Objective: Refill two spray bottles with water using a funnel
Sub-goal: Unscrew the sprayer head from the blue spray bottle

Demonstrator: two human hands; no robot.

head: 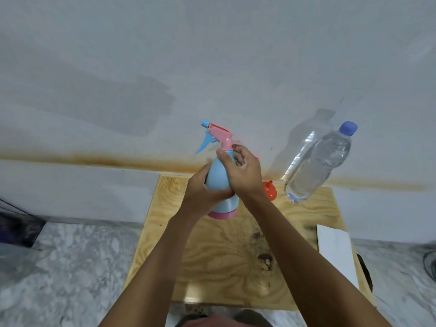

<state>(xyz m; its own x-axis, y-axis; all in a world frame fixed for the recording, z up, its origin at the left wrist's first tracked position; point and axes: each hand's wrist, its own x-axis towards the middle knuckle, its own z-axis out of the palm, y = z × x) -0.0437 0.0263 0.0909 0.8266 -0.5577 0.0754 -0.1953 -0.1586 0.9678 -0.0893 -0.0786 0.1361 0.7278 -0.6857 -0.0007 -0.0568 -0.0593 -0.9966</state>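
Note:
A blue spray bottle with a pink base and a pink-and-blue trigger head stands upright on the wooden table. My left hand wraps around its body from the left. My right hand grips the neck just under the trigger head. A clear water bottle with a blue cap, full of water, stands at the table's back right. An orange funnel lies behind my right wrist, partly hidden. Only one spray bottle is in view.
A white flat sheet lies at the table's right edge. A grey wall rises directly behind the table. Marble floor surrounds it, with dark objects at the far left edge.

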